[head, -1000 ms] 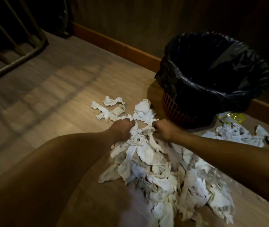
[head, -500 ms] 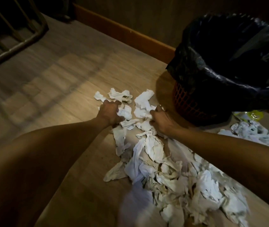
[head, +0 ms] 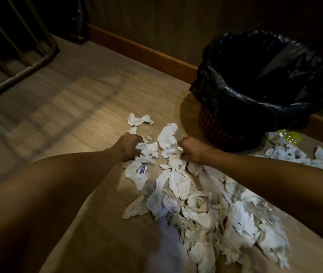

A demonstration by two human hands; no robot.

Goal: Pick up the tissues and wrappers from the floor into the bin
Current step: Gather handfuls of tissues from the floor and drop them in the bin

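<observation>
Hands [head: 160,149] among crumpled white tissues [head: 206,209]

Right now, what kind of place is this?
Probably an indoor room or landing, dimly lit. It has a wood-plank floor, a wooden skirting board along a panelled wall, and a red mesh bin with a black liner. A railing hints at stairs.

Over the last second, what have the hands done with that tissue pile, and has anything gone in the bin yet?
Both hands moved from the pile's near top toward its far edge. The left hand and right hand are now closed on tissues there. The bin stayed put; no tissue shows inside it.
</observation>
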